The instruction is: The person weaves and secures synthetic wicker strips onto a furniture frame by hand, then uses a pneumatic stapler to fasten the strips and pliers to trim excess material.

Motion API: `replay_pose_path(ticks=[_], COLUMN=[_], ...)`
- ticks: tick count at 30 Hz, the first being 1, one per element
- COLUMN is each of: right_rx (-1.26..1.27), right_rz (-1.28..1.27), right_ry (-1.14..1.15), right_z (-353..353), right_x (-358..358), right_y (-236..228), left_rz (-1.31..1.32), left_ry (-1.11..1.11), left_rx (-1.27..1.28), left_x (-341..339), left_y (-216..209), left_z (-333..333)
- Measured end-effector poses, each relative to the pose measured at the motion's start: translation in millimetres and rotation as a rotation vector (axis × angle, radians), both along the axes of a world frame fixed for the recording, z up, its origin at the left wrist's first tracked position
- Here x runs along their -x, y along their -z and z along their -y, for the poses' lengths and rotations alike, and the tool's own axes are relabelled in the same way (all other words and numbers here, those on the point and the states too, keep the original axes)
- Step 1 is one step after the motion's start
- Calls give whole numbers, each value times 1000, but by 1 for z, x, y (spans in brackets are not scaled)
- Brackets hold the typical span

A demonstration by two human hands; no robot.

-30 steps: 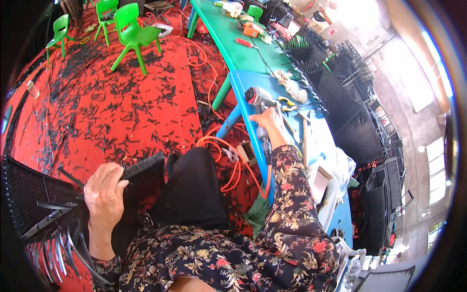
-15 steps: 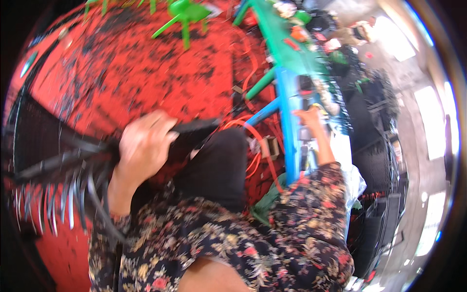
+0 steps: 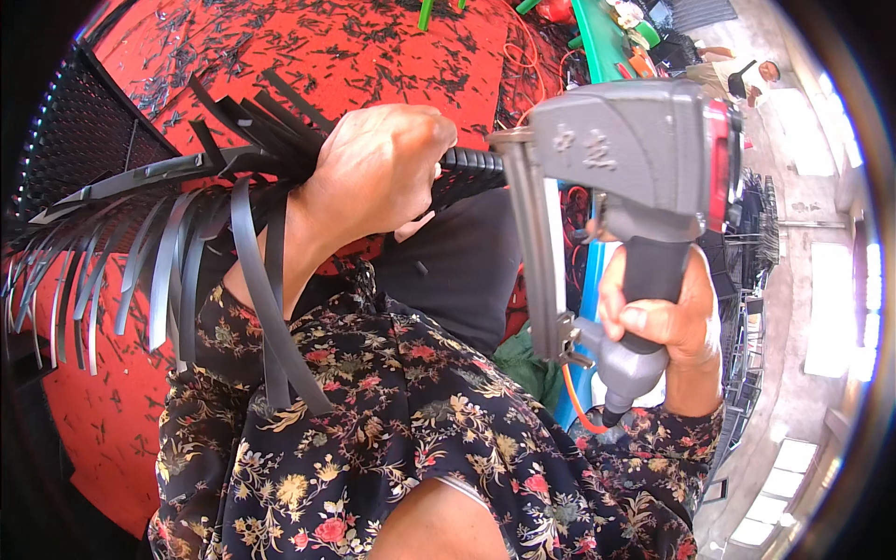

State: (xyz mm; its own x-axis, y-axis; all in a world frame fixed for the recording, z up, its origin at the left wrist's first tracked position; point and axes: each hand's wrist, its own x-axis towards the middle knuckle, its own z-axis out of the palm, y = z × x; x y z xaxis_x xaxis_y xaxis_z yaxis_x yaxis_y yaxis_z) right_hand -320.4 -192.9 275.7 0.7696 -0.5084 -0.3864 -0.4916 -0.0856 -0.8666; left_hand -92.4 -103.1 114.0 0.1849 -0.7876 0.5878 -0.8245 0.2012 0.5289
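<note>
My left hand (image 3: 378,173) is closed round the dark edge of a black woven panel (image 3: 471,163). Around my left wrist, loose flat black strips (image 3: 163,271) stick out and hang down in a fringe. My fingertips are partly hidden, and so is the stretch of edge under them. In my right hand (image 3: 677,313) is a grey and black air staple gun (image 3: 625,140), gripped by its handle. An orange air hose (image 3: 574,397) runs from the handle's base. The gun's nose is close to the right end of the visible panel edge; contact is unclear.
Black strip scraps litter the red floor (image 3: 373,56). At right, a blue bench (image 3: 591,280) is partly behind the gun, and a green table (image 3: 602,42) stands beyond it. Another person (image 3: 737,75) is at the far right. Green cloth (image 3: 527,369) lies beside my dark-clothed leg.
My right hand, earlier reaching over the blue bench, now holds the staple gun up in front of me. My left hand has moved right and up, and the strip fringe shows more fully.
</note>
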Motion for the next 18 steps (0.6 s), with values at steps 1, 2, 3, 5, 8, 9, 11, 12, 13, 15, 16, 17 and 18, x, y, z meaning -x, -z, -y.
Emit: replay_pose_path(ticks=[1,2,3,5,8,9,11,12,13,15,16,17,18], right_rx=[-69,-61,-64,-68,-68,-63,-80,-100,-105,-99,-103,-108,-121], right_rz=[-4,-35,-35,-26,-19,-28,-39,-43,-46,-51,-50,-51,-49], right_ry=[-2,-51,-19,-2,-28,-26,-32,-30,-24,-11,-7,-3,-5], right_z=[-4,-2,-8,-14,-13,-13,-12,-11,-11,-11,-11,-10,-11], right_x=[-3,-1,0,5,13,14,12,11,11,9,10,10,10], right_y=[0,2,1,-1,-4,-6,-6,-6,-6,-5,-3,-2,-4], left_rz=[6,11,19,34,29,27,23,21,20,10,2,-5,1], left_ry=[7,12,24,44,57,51,28,27,27,26,24,23,13], left_rx=[41,82,138,253,235,247,268,256,243,224,218,212,211], left_x=[0,-1,3,10,18,20,21,21,22,23,25,26,26], left_y=[0,1,1,1,-3,-5,-5,-5,-4,-3,-3,-2,-4], left_z=[1,1,3,8,8,9,8,8,8,9,10,10,7])
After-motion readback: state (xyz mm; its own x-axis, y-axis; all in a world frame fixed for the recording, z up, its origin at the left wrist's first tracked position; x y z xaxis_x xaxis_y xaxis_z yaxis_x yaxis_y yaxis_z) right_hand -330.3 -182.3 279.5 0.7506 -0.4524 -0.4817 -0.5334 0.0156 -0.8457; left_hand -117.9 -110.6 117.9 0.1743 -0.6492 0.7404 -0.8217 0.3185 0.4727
